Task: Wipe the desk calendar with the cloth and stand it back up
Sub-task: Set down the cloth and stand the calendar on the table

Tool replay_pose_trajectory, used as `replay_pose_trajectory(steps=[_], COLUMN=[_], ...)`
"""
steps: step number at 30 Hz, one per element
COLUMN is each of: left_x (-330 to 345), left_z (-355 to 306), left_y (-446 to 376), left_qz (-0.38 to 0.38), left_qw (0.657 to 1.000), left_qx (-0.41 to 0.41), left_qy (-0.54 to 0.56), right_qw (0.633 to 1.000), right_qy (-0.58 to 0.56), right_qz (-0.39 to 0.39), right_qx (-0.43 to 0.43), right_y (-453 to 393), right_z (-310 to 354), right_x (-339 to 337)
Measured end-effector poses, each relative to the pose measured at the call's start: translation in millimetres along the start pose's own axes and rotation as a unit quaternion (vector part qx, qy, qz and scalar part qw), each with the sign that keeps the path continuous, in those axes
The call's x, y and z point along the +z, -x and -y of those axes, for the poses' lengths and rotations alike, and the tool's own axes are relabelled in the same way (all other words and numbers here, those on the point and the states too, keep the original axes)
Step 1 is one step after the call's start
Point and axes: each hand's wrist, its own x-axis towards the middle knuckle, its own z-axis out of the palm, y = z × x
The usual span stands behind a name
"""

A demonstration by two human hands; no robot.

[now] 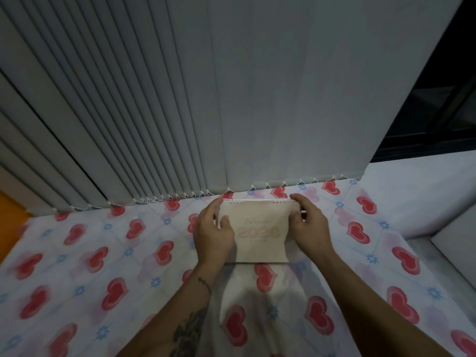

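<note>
Calendar [257, 228] held up by two hands

The left hand [215, 233] grips its left side and the right hand [310, 228] grips its right side, near the top rings. It stands on a cloth with red hearts [103, 266], just in front of grey blinds [180, 99].
</note>
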Motion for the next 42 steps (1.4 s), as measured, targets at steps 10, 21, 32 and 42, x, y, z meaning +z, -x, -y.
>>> replay_pose_trajectory(steps=[10, 21, 32, 42], left_x=[9, 25, 13, -7], left_z=[6, 36, 30, -14], left_y=[-114, -149, -137, -85], left_qz=[0.005, 0.027, 0.018, 0.118], left_qw=[1.0, 0.999, 0.997, 0.972], left_qx=[0.011, 0.035, 0.059, 0.166], left_qy=[-0.006, -0.018, -0.042, -0.115], right_qw=[0.999, 0.996, 0.991, 0.978], right_qy=[0.023, 0.068, 0.08, 0.172], right_qz=[0.031, 0.047, 0.083, 0.085], right_qx=[-0.009, 0.013, 0.061, 0.084], right_y=[-111, -126, -114, -56], right_z=[40, 23, 22, 42], right_x=[51, 94, 80, 5])
